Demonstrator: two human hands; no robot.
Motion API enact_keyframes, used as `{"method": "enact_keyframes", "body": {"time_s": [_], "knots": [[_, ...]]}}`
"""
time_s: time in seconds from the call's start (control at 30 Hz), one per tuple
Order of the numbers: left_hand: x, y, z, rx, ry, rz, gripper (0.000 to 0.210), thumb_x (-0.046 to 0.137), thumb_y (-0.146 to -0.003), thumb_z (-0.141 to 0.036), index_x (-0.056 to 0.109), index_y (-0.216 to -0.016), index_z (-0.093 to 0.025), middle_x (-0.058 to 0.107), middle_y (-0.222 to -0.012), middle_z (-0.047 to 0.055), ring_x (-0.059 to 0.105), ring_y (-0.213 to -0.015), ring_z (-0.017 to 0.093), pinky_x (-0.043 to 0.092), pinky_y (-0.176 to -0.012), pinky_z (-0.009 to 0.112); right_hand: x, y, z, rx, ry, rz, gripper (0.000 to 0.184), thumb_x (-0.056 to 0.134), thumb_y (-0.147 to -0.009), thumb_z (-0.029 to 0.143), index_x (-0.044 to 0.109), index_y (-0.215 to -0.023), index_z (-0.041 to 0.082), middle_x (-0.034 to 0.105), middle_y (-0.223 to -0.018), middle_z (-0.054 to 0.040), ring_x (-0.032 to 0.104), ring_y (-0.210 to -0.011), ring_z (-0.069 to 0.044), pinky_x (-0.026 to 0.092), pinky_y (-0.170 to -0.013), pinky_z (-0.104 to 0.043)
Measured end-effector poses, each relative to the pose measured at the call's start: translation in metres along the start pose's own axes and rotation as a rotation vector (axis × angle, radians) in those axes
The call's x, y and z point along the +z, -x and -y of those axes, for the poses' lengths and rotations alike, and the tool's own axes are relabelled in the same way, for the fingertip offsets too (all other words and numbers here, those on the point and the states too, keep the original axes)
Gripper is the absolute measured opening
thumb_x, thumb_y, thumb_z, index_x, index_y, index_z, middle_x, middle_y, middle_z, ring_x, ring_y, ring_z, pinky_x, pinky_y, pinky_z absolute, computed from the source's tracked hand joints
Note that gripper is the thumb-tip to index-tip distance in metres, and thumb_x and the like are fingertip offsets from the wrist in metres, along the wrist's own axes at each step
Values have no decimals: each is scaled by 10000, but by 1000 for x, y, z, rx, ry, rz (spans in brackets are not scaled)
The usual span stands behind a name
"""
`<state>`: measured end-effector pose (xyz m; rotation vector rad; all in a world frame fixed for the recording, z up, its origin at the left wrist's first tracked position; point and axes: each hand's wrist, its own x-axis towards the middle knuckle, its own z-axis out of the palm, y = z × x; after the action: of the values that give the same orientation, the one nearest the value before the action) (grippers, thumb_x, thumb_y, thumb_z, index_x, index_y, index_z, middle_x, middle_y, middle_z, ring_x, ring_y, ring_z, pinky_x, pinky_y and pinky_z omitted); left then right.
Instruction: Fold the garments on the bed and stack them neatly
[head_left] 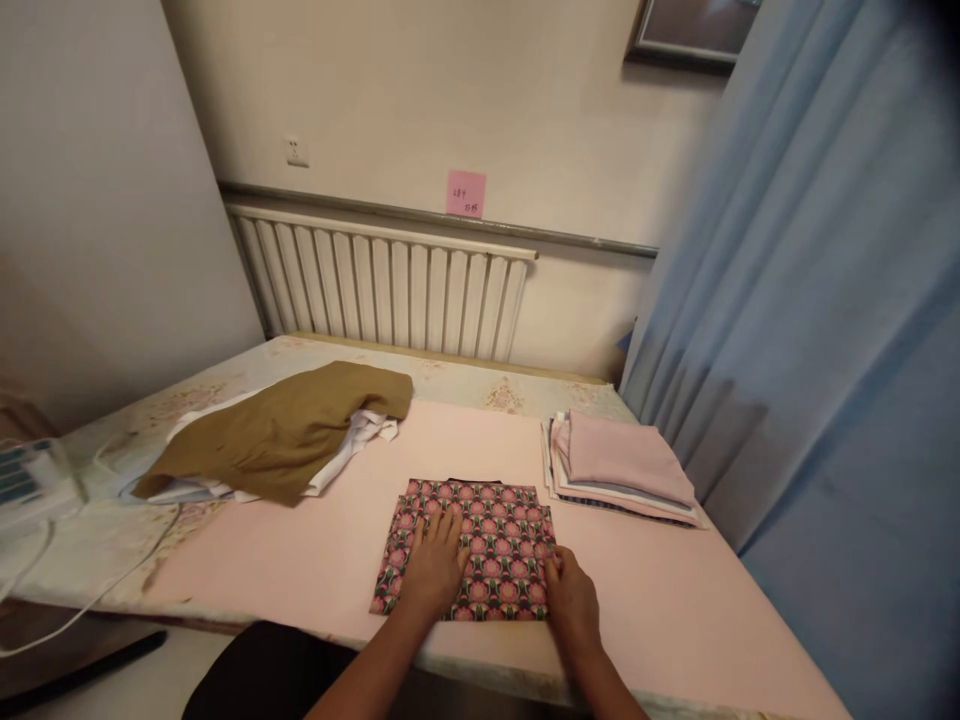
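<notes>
A folded garment (495, 540) with a pink floral pattern on dark cloth lies flat near the front edge of the table. A dark strip shows along its far edge. My left hand (435, 565) rests palm down on its left half, fingers stretched out. At the garment's right edge, my right hand (574, 600) has its fingers curled in, with the thumb and forefinger pinching the cloth. Part of the near right corner is hidden behind that hand.
A pink sheet (637, 590) covers much of the table. Folded clothes (626, 460) are stacked at the right, beside a blue curtain (810, 300). To the left lies a loose heap topped by an olive-brown garment (285, 430). A white cord (97, 600) hangs at the left edge. A radiator (390, 280) stands behind.
</notes>
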<state>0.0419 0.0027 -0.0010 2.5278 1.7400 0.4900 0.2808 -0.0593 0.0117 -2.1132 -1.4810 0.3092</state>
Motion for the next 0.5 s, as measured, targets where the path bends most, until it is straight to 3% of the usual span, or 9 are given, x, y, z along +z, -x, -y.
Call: {"method": "enact_keyframes", "body": {"time_s": [0.13, 0.23, 0.37, 0.5], "knots": [[1, -1, 0, 4, 4, -12, 572, 389, -916, -368, 353, -1472, -238, 361, -1540, 81, 275, -1429, 315, 176, -1155, 563, -2, 1, -9, 14, -81, -19, 263, 373, -910, 377, 592, -995, 259, 725, -844, -63, 687, -768, -246, 472, -638, -314], [2, -2, 1, -2, -6, -5, 564, 381, -920, -388, 366, -1468, -254, 359, -1541, 68, 272, -1431, 306, 186, -1162, 543, -6, 1, -15, -27, -22, -64, 309, 378, -907, 382, 594, -1071, 234, 720, -935, -100, 678, -849, -278, 497, -715, -358], [0, -2, -1, -11, -17, 10, 572, 383, -917, -387, 379, -1463, -215, 364, -1536, 88, 276, -1428, 316, 203, -1150, 564, -5, -6, -2, -288, -13, -274, 403, 348, -926, 337, 555, -1232, 178, 640, -1181, -163, 581, -1102, -306, 458, -952, -448], [-4, -1, -4, -6, -95, 8, 568, 368, -925, -368, 362, -1469, -202, 350, -1544, 79, 275, -1429, 301, 226, -1142, 555, 19, -10, 42, -561, -27, -255, 433, 341, -942, 249, 505, -1329, 141, 558, -1339, -144, 487, -1265, -263, 416, -1052, -473]]}}
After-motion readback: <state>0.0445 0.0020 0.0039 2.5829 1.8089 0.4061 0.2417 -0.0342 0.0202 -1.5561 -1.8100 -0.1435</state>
